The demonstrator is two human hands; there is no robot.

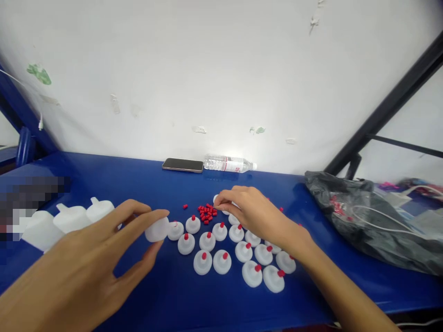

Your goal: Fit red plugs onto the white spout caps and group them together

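A white cap [157,230] is gripped by the left hand [86,258]; the right hand [258,212] is pinched beyond red-tipped caps [236,234], its contents apparently hidden.

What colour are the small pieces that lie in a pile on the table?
The small pieces are red, seen in the head view.

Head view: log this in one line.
left hand: holding white lid | right hand: at red-tipped lids | red plugs: piled | bottle: beside phone
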